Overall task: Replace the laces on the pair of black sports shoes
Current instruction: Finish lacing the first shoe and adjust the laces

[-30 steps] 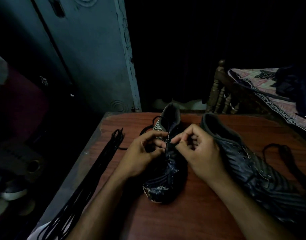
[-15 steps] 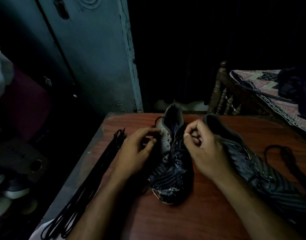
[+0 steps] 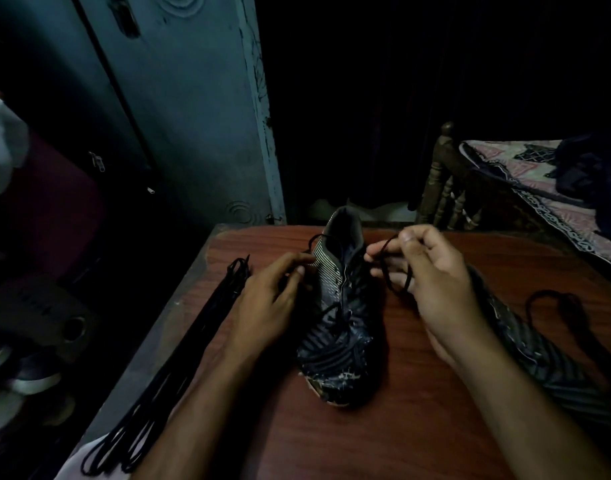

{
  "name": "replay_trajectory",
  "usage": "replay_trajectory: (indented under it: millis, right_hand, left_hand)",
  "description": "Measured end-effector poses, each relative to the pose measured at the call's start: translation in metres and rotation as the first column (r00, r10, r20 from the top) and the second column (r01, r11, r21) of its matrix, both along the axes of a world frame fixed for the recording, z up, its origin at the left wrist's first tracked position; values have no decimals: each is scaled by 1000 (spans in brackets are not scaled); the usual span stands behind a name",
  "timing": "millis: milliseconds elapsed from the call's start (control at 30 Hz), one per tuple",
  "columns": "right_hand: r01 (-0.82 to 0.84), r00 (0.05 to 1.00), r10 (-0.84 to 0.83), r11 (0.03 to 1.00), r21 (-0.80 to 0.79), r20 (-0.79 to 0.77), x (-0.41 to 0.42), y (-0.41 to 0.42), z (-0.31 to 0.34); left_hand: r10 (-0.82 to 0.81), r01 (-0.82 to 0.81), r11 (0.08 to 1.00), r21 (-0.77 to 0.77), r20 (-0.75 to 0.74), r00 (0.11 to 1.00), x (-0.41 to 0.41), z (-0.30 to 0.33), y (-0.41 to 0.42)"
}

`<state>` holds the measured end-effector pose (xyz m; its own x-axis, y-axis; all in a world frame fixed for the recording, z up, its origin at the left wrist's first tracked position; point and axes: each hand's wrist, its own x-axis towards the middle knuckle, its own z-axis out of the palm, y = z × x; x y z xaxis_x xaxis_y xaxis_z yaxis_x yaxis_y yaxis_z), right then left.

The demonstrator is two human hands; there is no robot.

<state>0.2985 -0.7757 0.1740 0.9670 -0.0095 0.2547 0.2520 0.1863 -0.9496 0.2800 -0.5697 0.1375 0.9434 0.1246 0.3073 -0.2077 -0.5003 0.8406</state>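
1. The right hand (image 3: 432, 271) had lifted away from the eyelets and now pinched a loop of black lace (image 3: 394, 268) between thumb and fingers, held up just right of the shoe's collar. A second earlier both hands had been bunched together over the tongue; now they were clearly apart.
2. The left hand (image 3: 272, 299) rested against the left flank of the middle shoe (image 3: 338, 327), fingers curled near the upper eyelets. Whether it gripped the other lace end could not be told in the dim light.
3. My reading: a run of lace had just been drawn through an upper eyelet, so this shoe's lacing was close to its top. Whether that lace was the old or the new one could not be made out.
4. The shoe stood at the centre of the wooden table (image 3: 418, 427), toe towards the person. It looked slightly farther forward than before, though the camera had shifted too.
5. The second shoe (image 3: 525, 344) lay to the right, partly behind the right forearm, with a loose lace (image 3: 553, 299) beside it.
6. A bundle of spare laces (image 3: 179, 358) stretched along the table's left edge, unmoved.
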Motion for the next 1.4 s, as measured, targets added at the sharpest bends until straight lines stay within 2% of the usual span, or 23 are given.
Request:
replay_trajectory:
  millis: [67,167,233,267,333,367,433,467,500,600,700,800,867,967,1133,1200,1300,1333,1400]
  right_hand:
    - [-6,999,13,993,118,-52,-3,1,6]
    - [43,999,-39,990,136,-36,-1,-3,3]
    - [104,994,-104,995,-8,46,1,-6,-2]
    - [169,978,-143,970,-175,152,1,-8,-3]
    - [306,928,-120,785,-539,353,-1,-10,-7]
    - [307,931,-62,664,-682,359,-3,-10,-7]
    - [156,980,39,458,-875,196,-10,-7,-6]
    - [92,990,59,389,-916,125,-11,-6,-6]
    - [65,993,73,367,-928,98,-11,-6,-7]
    - [93,986,72,504,-859,149,-8,-9,-6]
    - [246,957,-42,643,-726,287,-4,-10,-6]
    - [209,967,-112,866,-455,230,-1,-6,-5]
    - [162,980,-127,956,-246,155,-1,-5,-2]
    - [126,991,-127,992,17,52,-5,-5,7]
    - [230,968,-245,951,208,52,-4,-10,13]
    - [266,955,-288,937,226,68,-3,-10,13]
    - [259,949,-279,955,140,146,-1,-9,5]
    - [256,945,-264,964,66,191,-1,-8,1]
    - [317,921,-231,913,-256,315,0,-8,-5]
  left_hand:
    - [5,-5,1000,1,23,1000,0,-1,0]
    - [6,-6,1000,-16,28,1000,1,-3,-1]
    - [3,-3,1000,-22,33,999,1,-3,-1]
    - [-2,3,1000,-29,38,999,0,-3,-2]
    - [-28,30,999,-26,47,998,0,-2,-3]
    - [-47,47,999,6,58,997,0,-2,-3]
    - [-80,72,992,105,70,994,2,-4,-3]
    - [-87,77,986,145,66,994,4,-6,-2]
    - [-89,77,981,176,58,994,5,-8,-1]
    - [-75,64,973,221,45,996,9,-12,0]
    - [-81,79,974,213,4,997,8,-12,-1]
    - [-108,109,976,191,-13,994,8,-13,-1]
    - [-119,121,973,198,-22,993,8,-14,-1]
    - [-151,152,964,220,-19,988,6,-12,-2]
    - [-200,192,941,277,1,980,7,-12,0]
    - [-225,212,933,290,12,974,7,-12,1]
    - [-247,218,918,331,45,968,7,-12,1]
    - [-262,227,912,342,59,963,8,-13,1]
    - [-292,248,894,375,65,954,7,-11,0]
